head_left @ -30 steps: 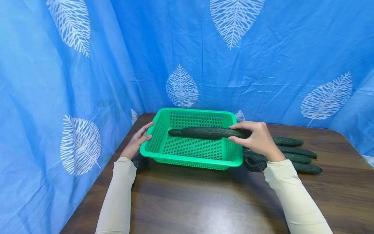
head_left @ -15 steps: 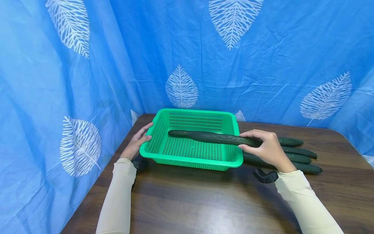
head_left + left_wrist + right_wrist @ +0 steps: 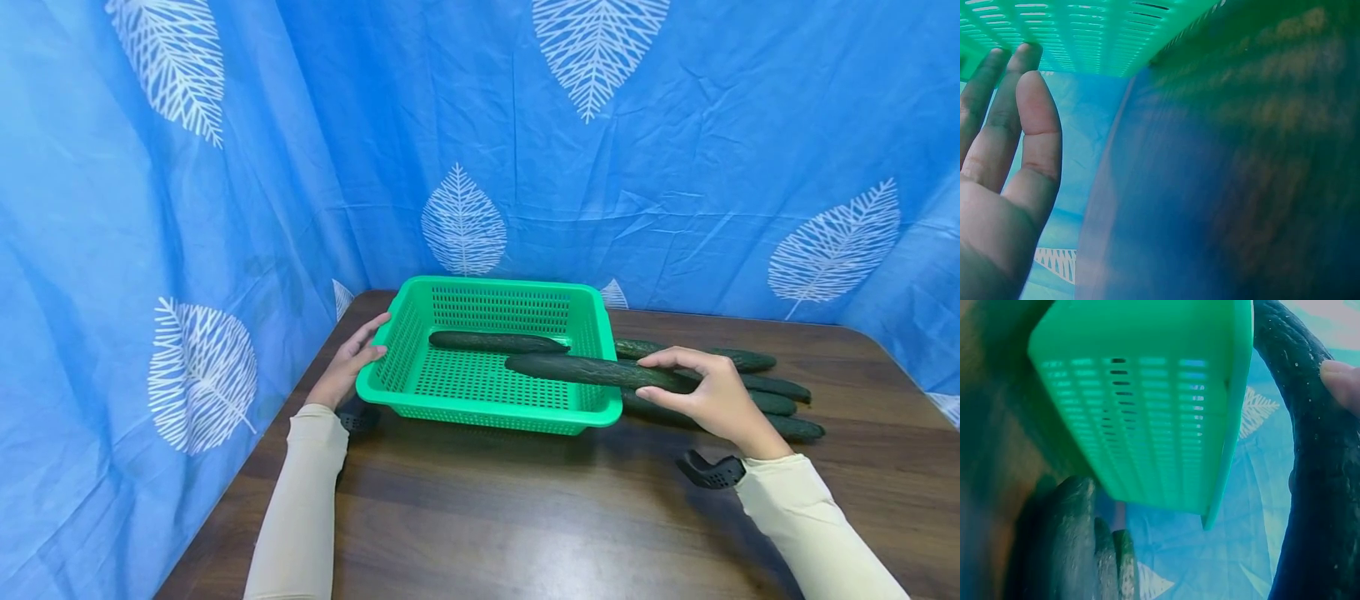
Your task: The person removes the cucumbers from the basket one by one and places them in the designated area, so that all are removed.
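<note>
A green plastic basket point(image 3: 487, 422) stands on the table, its side walls slotted. Inside it, toward the far wall, lies one dark green cucumber point(image 3: 495, 342). My right hand point(image 3: 716, 398) pinches a second cucumber point(image 3: 577, 368) between thumb and fingers near its right part. That cucumber passes over the basket's right rim, its left tip above the basket floor. In the right wrist view, the thumb or a fingertip point(image 3: 1342, 384) presses on the cucumber's dark skin. My left hand point(image 3: 347, 367) touches the basket's left end with fairly straight fingers, as the left wrist view also shows.
Several more cucumbers point(image 3: 776, 389) lie side by side on the brown wooden table point(image 3: 510, 517), right of the basket and partly behind my right hand. A blue curtain point(image 3: 675, 167) with white leaf prints hangs behind and to the left of the table.
My right hand has moved right and nearer to me, drawing the held cucumber partly out over the right rim. The cucumber in the basket now shows fully. My left hand stays put.
</note>
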Demonstrator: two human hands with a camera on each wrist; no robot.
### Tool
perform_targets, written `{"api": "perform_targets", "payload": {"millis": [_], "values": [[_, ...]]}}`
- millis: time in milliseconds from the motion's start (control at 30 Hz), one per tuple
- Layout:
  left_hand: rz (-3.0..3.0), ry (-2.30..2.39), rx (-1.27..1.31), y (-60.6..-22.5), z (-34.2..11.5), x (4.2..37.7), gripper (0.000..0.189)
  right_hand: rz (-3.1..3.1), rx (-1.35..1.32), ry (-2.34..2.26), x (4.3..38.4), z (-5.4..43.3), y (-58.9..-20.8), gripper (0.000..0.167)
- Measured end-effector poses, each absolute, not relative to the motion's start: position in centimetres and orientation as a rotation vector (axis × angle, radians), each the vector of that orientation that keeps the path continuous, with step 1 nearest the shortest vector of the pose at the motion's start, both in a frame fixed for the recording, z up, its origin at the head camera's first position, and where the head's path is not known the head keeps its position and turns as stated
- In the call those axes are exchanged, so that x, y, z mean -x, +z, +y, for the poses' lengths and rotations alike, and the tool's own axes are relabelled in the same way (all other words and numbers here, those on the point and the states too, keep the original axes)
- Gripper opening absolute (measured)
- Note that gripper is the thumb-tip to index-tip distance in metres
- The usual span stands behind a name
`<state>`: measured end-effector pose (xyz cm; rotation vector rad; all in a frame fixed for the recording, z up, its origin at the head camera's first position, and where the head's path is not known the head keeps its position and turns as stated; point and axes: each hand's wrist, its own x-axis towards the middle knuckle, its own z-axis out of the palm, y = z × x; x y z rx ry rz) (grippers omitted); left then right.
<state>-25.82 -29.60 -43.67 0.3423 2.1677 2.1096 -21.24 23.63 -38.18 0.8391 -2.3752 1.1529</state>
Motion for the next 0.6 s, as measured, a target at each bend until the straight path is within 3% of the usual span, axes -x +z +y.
{"api": "perform_targets", "payload": {"millis": [600], "values": [[2.166, 2.107, -0.360, -43.6, -29.5, 25.7, 0.067, -2.479, -0.750, 1.132, 19.4, 27.8, -38.9, 0.042]]}}
